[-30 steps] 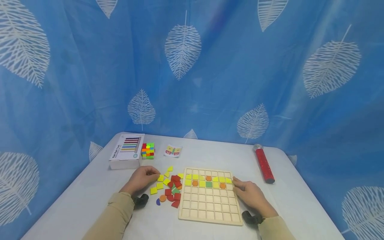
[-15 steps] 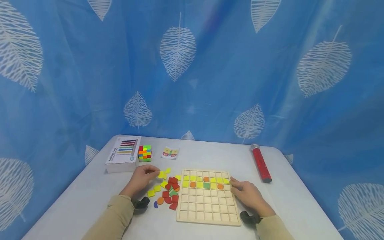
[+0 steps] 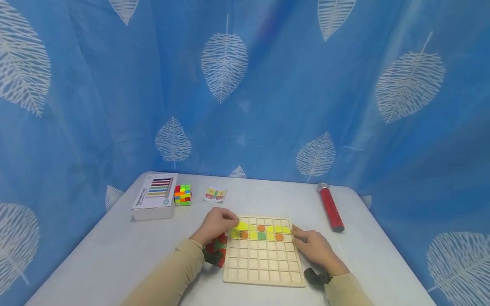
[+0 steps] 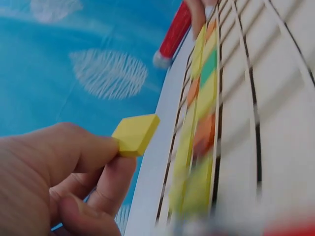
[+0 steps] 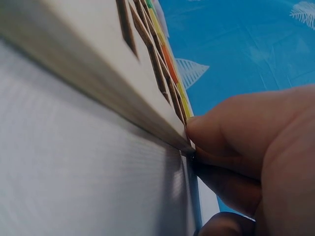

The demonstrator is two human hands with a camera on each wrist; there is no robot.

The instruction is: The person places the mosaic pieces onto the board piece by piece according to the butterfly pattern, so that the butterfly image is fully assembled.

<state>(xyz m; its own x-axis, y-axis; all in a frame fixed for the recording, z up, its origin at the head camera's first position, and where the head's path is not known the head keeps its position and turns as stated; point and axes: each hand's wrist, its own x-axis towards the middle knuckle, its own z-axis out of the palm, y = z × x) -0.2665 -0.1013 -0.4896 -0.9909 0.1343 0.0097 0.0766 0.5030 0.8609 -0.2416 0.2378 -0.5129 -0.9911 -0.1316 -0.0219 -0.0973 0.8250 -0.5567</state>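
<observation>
Between the thumb and fingers of my left hand [image 3: 215,224] is a yellow square tile [image 4: 135,133], held above the far left part of a wooden grid board [image 3: 264,265]. Two rows of the board carry yellow tiles, orange round pieces [image 3: 279,237] and one green square [image 3: 261,236]. My right hand [image 3: 314,250] pinches the board's right edge near its far corner, thumb on top, as the right wrist view shows. Red and green pieces [image 3: 211,250] lie left of the board, partly hidden under my left wrist.
At the back left stand a white box [image 3: 153,212] and a colourful puzzle cube [image 3: 183,195]. A small picture card [image 3: 215,194] lies behind the board. A red glittery tube [image 3: 331,210] with a silver end lies at the right.
My left hand has moved right from the loose pieces to the board, carrying a yellow tile. The right hand stays at the board's edge. The head view has shifted slightly.
</observation>
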